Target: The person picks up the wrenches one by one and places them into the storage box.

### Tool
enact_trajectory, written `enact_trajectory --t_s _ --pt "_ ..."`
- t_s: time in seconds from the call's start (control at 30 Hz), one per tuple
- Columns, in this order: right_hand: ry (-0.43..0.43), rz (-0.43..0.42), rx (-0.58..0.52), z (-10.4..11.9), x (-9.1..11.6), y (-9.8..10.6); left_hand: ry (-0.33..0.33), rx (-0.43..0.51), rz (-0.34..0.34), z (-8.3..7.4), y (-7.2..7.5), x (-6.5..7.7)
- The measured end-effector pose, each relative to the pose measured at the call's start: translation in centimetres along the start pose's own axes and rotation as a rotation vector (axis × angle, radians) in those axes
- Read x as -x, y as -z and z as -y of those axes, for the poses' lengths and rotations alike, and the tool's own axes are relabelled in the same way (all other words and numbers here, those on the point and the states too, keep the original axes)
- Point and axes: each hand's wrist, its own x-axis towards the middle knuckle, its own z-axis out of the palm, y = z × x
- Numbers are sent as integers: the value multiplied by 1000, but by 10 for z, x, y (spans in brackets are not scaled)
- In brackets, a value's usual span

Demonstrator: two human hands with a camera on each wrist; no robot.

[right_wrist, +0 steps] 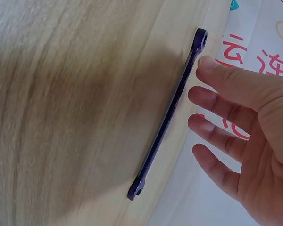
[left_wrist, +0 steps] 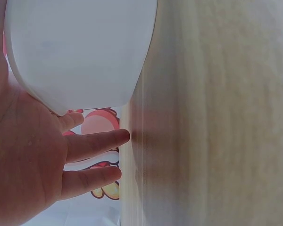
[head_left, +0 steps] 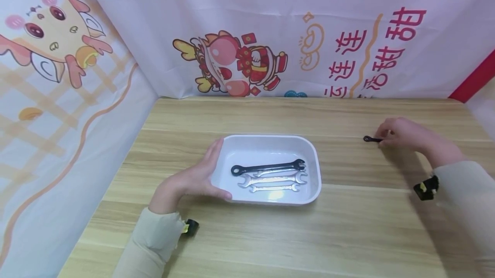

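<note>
A white tray (head_left: 270, 135) stands at the middle of the table. My left hand (head_left: 197, 180) rests against its left end, thumb at the near rim; the left wrist view shows straight, spread fingers (left_wrist: 96, 145) beside the outer wall. Inside lie a black combination wrench (head_left: 267, 168) and several silver open-end wrenches (head_left: 272, 179), partly overlapping. Far to the right, my right hand (head_left: 410, 135) is over another black wrench (right_wrist: 169, 115). In the right wrist view its fingers are loosely bent, a small gap from that wrench, which appears to lie on the tabletop.
The wood-grain table (head_left: 294, 235) reaches back to a printed cloth (head_left: 247, 11) hanging behind it. A second patterned cloth (head_left: 58, 140) covers the left side. Dark wrist cameras (head_left: 426, 188) sit at both sleeves.
</note>
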Motion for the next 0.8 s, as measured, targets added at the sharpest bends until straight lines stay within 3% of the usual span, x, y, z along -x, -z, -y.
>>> enact_trajectory --t_s 0.53,0.8 --pt "7 7 8 -12 -7 -8 7 15 -3 -1 1 0" --pt "-6 50 3 -14 -10 -11 18 7 -2 -1 0 1"
